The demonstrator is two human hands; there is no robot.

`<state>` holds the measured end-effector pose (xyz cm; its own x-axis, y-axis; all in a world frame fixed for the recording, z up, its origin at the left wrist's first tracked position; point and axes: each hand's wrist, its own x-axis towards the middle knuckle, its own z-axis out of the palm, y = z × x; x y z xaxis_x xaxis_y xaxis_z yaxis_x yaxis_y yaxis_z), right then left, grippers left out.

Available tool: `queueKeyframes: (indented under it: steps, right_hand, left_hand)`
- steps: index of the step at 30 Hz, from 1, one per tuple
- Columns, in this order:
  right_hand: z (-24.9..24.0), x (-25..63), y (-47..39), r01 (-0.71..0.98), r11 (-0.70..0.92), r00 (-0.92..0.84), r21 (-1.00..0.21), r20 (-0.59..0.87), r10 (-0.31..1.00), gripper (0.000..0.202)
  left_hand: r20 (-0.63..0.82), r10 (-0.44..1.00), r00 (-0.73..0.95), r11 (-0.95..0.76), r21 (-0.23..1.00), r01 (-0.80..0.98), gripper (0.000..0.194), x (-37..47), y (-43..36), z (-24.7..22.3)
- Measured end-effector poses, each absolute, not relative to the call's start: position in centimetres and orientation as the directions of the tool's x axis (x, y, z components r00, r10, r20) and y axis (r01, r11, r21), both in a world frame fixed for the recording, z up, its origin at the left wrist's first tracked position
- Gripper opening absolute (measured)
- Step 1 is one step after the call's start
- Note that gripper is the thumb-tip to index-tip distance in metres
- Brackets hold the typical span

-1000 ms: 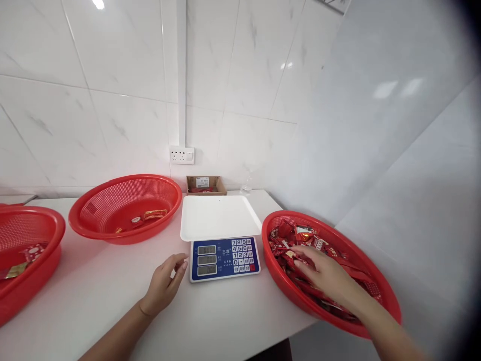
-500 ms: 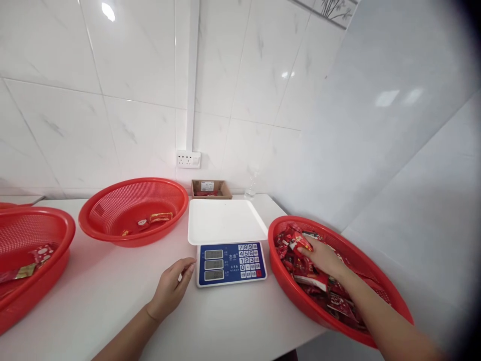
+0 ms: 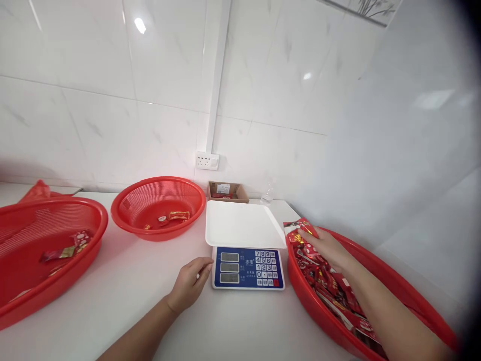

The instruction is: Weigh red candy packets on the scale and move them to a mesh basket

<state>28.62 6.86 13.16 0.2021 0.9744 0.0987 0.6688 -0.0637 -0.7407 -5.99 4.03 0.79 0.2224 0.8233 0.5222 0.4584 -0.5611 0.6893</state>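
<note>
My right hand (image 3: pixel 325 245) is closed on several red snack packets (image 3: pixel 300 228), held at the left rim of the right red basket (image 3: pixel 300 291). Many red wrapped packets (image 3: pixel 330 286) fill that basket below the hand. Left of it stands a digital scale (image 3: pixel 248 268) with a blue keypad panel and a white weighing pan (image 3: pixel 242 223), which has nothing on it. My left hand (image 3: pixel 191 283) rests on the table by the scale's left edge. Its fingers are loosely curled together, and I see nothing in them.
A round red basket (image 3: pixel 130 223) at the back left and a larger red basket (image 3: pixel 93 250) at the far left each hold a few packets. Behind the scale are a cardboard box (image 3: pixel 240 193) and a clear plastic bottle (image 3: pixel 267 193). The white table (image 3: pixel 150 291) meets a tiled wall.
My right hand has lifted packets from the pile up to the basket's left rim. The view has turned left, shifting everything rightward. My left hand stays by the scale.
</note>
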Motion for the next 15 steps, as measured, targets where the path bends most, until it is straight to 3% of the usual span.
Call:
queueKeyframes:
  steps: [2,4,10,15]
  right_hand:
    - [13.6,26.4,8.3,0.494,-0.058,0.057,-0.868,-0.035,0.998,0.039]
    - [13.7,24.4,10.0,0.445,-0.064,-0.009,-0.893,-0.076,0.997,0.043]
    - [11.9,21.6,14.6,0.735,-0.107,0.152,-0.669,0.009,0.988,0.050]
    - [10.3,20.7,15.0,0.830,-0.023,0.067,-0.557,0.057,0.996,0.045]
  left_hand:
    - [0.515,0.827,0.225,-0.557,0.694,0.456,0.023,-6.0,3.9,0.9]
    - [0.517,0.825,0.227,-0.560,0.695,0.452,0.023,-6.0,3.9,1.0]
    - [0.495,0.838,0.228,-0.541,0.704,0.460,0.024,-6.1,3.8,1.3]
    - [0.509,0.833,0.218,-0.548,0.703,0.452,0.022,-6.2,3.7,1.5]
